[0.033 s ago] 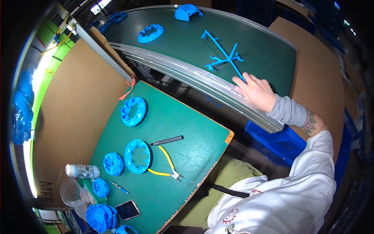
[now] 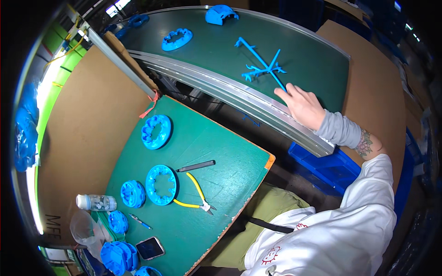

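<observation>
The blue branched plastic piece (image 2: 263, 69) on the conveyor belt (image 2: 313, 55) is touched at its near end by the right hand (image 2: 301, 106), fingers loosely extended, grasping nothing.

My right hand (image 2: 301, 105) reaches over the metal rail onto the green conveyor belt (image 2: 317, 60), fingertips touching the near end of a blue branched plastic sprue (image 2: 262, 66). Farther along the belt from the sprue lie a blue toothed ring (image 2: 177, 39) and a blue housing (image 2: 220, 14). On the table (image 2: 221, 152), nearer me than the belt, lie yellow-handled cutters (image 2: 195, 198) beside a blue ring (image 2: 161, 184).
</observation>
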Demonstrator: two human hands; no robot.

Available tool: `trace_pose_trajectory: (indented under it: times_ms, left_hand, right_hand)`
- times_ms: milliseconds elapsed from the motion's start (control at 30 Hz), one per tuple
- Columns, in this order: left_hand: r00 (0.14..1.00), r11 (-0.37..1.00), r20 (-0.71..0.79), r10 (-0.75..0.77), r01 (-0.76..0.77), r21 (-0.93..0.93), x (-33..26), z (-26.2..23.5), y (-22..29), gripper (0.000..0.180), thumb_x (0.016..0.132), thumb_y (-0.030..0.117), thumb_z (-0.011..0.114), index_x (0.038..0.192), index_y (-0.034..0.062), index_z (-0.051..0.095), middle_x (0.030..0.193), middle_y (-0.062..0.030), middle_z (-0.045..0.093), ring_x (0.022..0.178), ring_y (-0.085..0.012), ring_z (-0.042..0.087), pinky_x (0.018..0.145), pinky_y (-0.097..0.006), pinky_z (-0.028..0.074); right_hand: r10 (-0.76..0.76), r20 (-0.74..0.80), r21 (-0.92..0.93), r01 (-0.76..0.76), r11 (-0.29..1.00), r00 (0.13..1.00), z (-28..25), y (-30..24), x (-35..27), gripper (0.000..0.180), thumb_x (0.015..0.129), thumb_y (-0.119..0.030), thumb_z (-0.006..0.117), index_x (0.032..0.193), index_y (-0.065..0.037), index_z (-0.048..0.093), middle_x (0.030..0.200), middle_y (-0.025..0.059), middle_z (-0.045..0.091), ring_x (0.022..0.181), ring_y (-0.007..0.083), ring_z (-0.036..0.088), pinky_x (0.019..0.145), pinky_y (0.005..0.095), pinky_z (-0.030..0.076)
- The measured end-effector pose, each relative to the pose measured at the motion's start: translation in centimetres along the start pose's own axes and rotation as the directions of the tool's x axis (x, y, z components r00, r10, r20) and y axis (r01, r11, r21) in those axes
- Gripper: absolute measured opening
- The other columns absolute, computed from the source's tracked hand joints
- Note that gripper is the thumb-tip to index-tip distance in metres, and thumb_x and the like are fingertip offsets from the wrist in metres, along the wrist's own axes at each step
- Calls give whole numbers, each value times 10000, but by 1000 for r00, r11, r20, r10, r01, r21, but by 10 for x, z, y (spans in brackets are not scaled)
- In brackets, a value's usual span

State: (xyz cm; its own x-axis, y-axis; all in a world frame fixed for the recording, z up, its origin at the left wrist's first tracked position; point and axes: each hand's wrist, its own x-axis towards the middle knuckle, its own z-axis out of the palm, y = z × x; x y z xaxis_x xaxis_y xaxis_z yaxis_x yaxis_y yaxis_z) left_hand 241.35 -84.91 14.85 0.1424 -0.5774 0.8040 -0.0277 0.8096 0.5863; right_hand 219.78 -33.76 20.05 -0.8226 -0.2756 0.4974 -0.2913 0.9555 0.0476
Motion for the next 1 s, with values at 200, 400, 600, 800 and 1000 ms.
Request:
trace_pose_trajectory:
  times_ms: [200, 400, 600, 800, 1000]
  left_hand:
    - [899, 991, 425, 105, -60, -119, -76, 1, 65, 501, 793, 147, 612, 1204, -34, 391, 1251, -160, 383, 1176, -277, 346, 1023, -425, 239]
    - [776, 935, 617, 132, -304, 182, -106, 23, 61, 439, 805, 155, 570, 1175, -28, 420, 1215, -171, 434, 1163, -309, 373, 1032, -455, 215]
    - [673, 874, 713, 195, -449, 185, -96, 24, 39, 349, 826, 208, 478, 1097, -12, 479, 1098, -155, 561, 1082, -318, 479, 1012, -480, 251]
    - [624, 867, 754, 207, -474, 154, -97, 3, 17, 344, 784, 216, 473, 1053, 3, 499, 1021, -119, 619, 1036, -348, 541, 992, -494, 254]
    - [636, 880, 744, 204, -452, 145, -98, 5, 24, 344, 791, 239, 467, 1022, -5, 539, 955, -104, 641, 1023, -340, 559, 1004, -484, 251]
  right_hand:
    - [375, -151, 425, -282, 860, 915, -18, 45, 18, 169, 906, -89, 416, 1067, -71, 465, 835, 164, 555, 662, 297, 565, 570, 372, 432]
    - [656, -27, 753, -416, 510, 754, -51, 172, 0, 417, 828, -66, 580, 1219, 0, 451, 865, 80, 606, 559, 24, 449, 442, 151, 315]
    - [648, 189, 826, -477, 301, 737, -55, 347, 0, 421, 859, -97, 571, 1224, 45, 417, 1005, 200, 574, 629, 132, 470, 490, 243, 390]
    - [578, 594, 803, -374, -464, 559, -4, 416, 154, 548, 874, -167, 549, 1304, 52, 288, 1372, 272, 230, 1235, 430, 315, 1044, 520, 312]
    - [458, 171, 827, -380, 414, 872, 58, 296, 163, 715, 859, -75, 545, 1370, 12, 53, 1341, 313, 218, 1245, 388, 324, 951, 596, 373]
